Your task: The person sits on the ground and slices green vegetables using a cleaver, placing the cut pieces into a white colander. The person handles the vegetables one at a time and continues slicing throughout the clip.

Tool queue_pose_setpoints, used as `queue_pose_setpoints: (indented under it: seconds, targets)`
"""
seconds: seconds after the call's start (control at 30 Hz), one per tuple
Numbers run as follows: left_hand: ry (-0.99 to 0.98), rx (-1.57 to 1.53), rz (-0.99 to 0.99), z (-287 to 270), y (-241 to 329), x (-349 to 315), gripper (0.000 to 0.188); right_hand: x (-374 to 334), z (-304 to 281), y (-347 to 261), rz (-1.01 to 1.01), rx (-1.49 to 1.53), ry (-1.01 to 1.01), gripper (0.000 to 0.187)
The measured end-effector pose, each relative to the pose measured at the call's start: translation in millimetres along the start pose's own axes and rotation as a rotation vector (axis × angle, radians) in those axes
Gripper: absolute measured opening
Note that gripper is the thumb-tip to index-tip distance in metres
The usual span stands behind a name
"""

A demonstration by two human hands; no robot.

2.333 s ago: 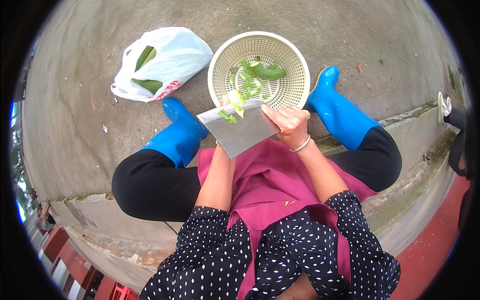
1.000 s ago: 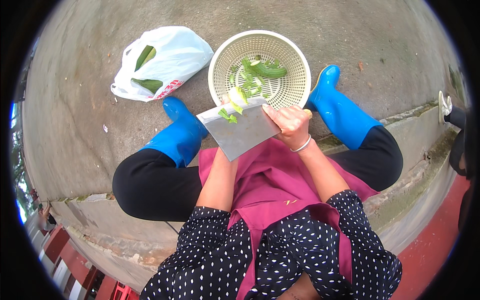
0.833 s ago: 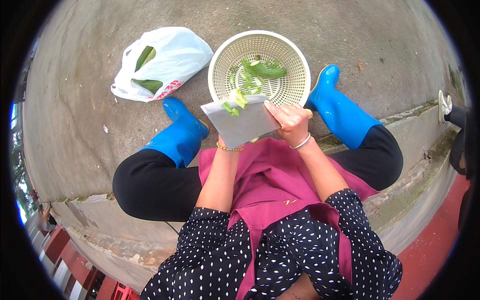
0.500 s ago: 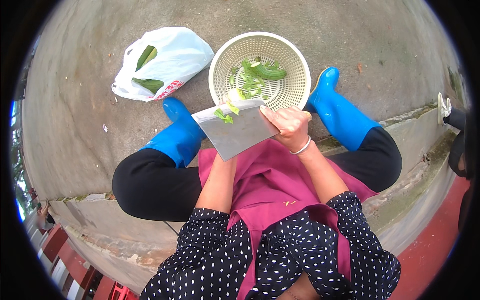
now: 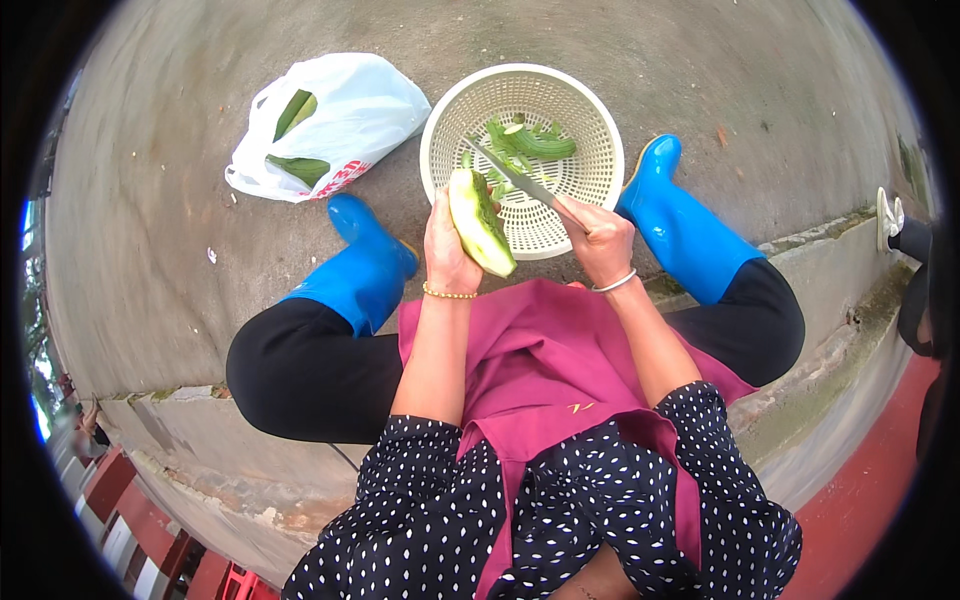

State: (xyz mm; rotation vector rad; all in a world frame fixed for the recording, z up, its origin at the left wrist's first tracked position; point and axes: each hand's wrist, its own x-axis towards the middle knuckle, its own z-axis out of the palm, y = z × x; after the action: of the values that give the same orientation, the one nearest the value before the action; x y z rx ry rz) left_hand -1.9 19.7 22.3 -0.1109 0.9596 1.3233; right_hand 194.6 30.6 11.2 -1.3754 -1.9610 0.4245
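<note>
Fingers, left hand [image 5: 447, 247]: curled round pale-green gourd [image 5: 477, 224], partly pared; likely firm, slick where bared, best held mid-length. Right hand [image 5: 602, 243]: closed around cleaver [image 5: 519, 181].

A magenta apron [image 5: 545, 335] with a small gold-coloured mark [image 5: 581, 407] covers the person's front, its straps [image 5: 687, 510] in the same cloth. Under the apron and to both sides of it shows a loose black shirt [image 5: 425, 515] with white dots, its sleeves [image 5: 410, 445] wide. Black trousers [image 5: 305, 385] flank the apron, and past its far hem come glossy blue boots [image 5: 350, 270] with yellowish sole edges. Also beyond that hem, the left hand [image 5: 446, 242] has a gold-coloured beaded bracelet [image 5: 449, 294] at its wrist, the right hand [image 5: 602, 242] a plain whitish bangle [image 5: 614, 282].
</note>
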Motion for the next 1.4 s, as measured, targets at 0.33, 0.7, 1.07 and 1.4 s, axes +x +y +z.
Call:
queue_pose_setpoints:
  seconds: [0.33, 0.7, 1.07, 1.4]
  targets:
    - [-0.065, -0.478, -0.278, -38.6, 7.0, 33.7, 0.05, 3.3, -34.4, -62.0, -0.388, 0.096, -0.134, 0.035]
    - [0.019, -0.644, -0.271, -25.6, 4.4, 24.8, 0.045, 5.1, -37.4, -62.4, -0.39, 0.077, -0.171, 0.035]
    - [-0.136, -0.245, -0.288, -25.7, -1.7, 13.3, 0.052, 3.0, -33.0, -55.6, -0.388, 0.06, -0.156, 0.034]
    - [-0.179, 0.0, -0.184, -49.6, -10.1, 33.0, 0.042, 0.5, -27.1, -42.4, -0.35, -0.039, -0.157, 0.03]
